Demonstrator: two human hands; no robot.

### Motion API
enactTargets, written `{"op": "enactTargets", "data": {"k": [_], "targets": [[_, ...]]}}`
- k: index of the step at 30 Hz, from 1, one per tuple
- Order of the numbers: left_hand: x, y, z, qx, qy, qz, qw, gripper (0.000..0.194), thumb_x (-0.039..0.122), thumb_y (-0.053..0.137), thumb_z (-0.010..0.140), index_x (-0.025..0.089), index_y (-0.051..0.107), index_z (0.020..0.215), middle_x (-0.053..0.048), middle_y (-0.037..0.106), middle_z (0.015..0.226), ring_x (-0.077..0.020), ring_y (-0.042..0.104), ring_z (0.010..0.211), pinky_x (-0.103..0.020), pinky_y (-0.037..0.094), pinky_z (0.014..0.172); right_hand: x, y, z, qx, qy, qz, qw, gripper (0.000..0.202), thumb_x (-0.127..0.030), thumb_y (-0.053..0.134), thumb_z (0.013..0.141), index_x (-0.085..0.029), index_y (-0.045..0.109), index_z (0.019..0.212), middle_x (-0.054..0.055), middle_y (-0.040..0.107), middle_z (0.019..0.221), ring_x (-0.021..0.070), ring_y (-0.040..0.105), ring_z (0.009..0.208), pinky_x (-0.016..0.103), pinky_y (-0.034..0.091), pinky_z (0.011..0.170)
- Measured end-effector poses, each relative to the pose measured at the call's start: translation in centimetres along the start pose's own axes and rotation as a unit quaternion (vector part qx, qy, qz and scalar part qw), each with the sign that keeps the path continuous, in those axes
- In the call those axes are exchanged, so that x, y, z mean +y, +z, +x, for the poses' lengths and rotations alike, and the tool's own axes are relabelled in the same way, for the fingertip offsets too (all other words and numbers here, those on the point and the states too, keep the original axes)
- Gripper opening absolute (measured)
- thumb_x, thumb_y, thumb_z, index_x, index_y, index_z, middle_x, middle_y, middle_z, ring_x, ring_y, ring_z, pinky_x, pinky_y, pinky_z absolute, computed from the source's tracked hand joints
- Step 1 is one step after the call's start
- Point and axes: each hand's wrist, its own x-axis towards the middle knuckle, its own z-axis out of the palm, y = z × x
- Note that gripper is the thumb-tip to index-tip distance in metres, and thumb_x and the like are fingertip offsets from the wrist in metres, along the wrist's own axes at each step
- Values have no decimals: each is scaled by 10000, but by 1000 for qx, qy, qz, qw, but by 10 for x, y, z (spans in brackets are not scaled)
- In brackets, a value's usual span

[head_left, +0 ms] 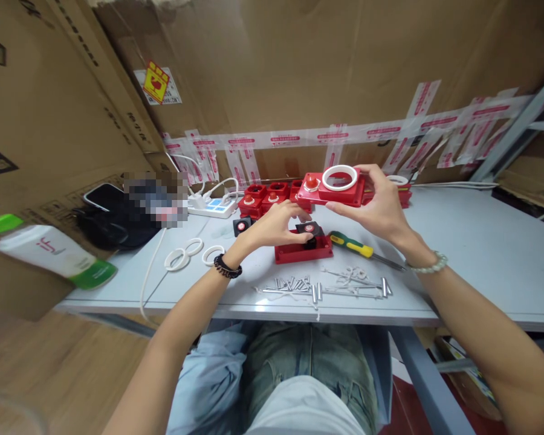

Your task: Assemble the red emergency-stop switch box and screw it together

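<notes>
My right hand [383, 208] holds up a red cover [315, 194] with a white ring [340, 177] and a red round knob on it. Lower and to the left, my left hand [283, 225] has its fingers closed on a black square part [309, 229] with a red and white centre. That part is at a red open tray [290, 253] on the table. A green and yellow screwdriver [351, 244] lies right of the tray. Another black part [242, 226] rests left of my left hand.
Several red boxes [252, 202] stand at the back. Loose white rings [176, 260] lie at left, near a power strip [217, 207] and a bottle [57, 251]. Metal pins [294, 284] and rods are scattered along the front edge. Cardboard [299, 72] rises behind the table.
</notes>
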Motion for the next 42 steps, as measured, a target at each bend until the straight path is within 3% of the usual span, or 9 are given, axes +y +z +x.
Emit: {"op": "enactTargets", "data": {"k": [8, 13, 16, 26, 30, 34, 37, 40, 42], "targets": [[0, 0, 0, -3, -1, 5, 1000, 267, 382, 681, 792, 196, 675, 983, -61, 717, 1063, -250, 611, 1030, -436, 454, 956, 1, 0, -1, -6, -1, 0, 1000, 668, -586, 821, 572, -244, 563, 1085, 75, 686, 1017, 285, 659, 911, 453, 539, 800], [0, 3, -2, 1, -8, -22, 1000, 499, 431, 708, 783, 190, 611, 1209, -94, 682, 1137, -244, 610, 1050, -414, 481, 933, 0, 0, -1, -6, -3, -2, 1000, 673, -580, 824, 573, -236, 562, 1089, 80, 685, 1017, 286, 659, 910, 454, 538, 798], [-1, 4, -2, -2, -5, -27, 1000, 522, 388, 713, 783, 195, 584, 1251, -89, 687, 1123, -241, 614, 1052, -400, 487, 920, 1, 0, -1, -7, -3, -6, 1000, 667, -586, 820, 576, -246, 561, 1088, 74, 686, 1019, 284, 661, 906, 452, 543, 793], [-1, 5, -1, -9, 3, -43, 999, 528, 315, 703, 777, 188, 553, 1268, -107, 668, 1179, -239, 618, 1054, -406, 487, 934, 1, 1, -1, -10, -6, -4, 1000, 655, -569, 828, 578, -245, 561, 1081, 76, 692, 1014, 283, 662, 900, 450, 547, 783], [1, 2, -3, 0, 1, -45, 999, 509, 379, 710, 781, 191, 561, 1230, -108, 667, 1170, -241, 616, 1055, -398, 495, 918, 0, 1, 0, -10, 5, 9, 1000, 661, -554, 840, 562, -241, 566, 1076, 79, 696, 1013, 286, 664, 906, 459, 548, 792], [2, -13, -14, 7, -20, -57, 998, 432, 476, 716, 783, 195, 597, 1088, -78, 687, 1096, -216, 640, 994, -357, 512, 878, 1, 4, -1, -14, 32, 49, 998, 667, -533, 851, 557, -234, 570, 1082, 86, 699, 1056, 293, 671, 959, 476, 550, 840], [2, -26, -23, 68, -57, -39, 995, 441, 520, 725, 768, 183, 583, 1015, -76, 684, 1059, -210, 638, 972, -350, 515, 864, 3, 10, -4, -47, 46, 94, 993, 660, -505, 861, 567, -222, 575, 1091, 89, 700, 1084, 287, 673, 991, 481, 546, 880], [5, -30, -25, 147, -58, -39, 987, 554, 498, 741, 759, 175, 524, 1153, -111, 628, 1208, -230, 605, 1097, -362, 497, 944, 5, 16, -8, -107, 45, 148, 982, 653, -455, 880, 566, -214, 585, 1097, 86, 700, 1115, 276, 669, 1026, 475, 532, 929], [8, -27, -23, 144, -29, -57, 988, 635, 479, 742, 764, 190, 479, 1265, -124, 569, 1331, -253, 560, 1209, -378, 466, 1016, 5, 19, -10, -142, 42, 179, 973, 656, -436, 886, 569, -215, 588, 1110, 82, 695, 1142, 271, 663, 1048, 470, 524, 946]]}}
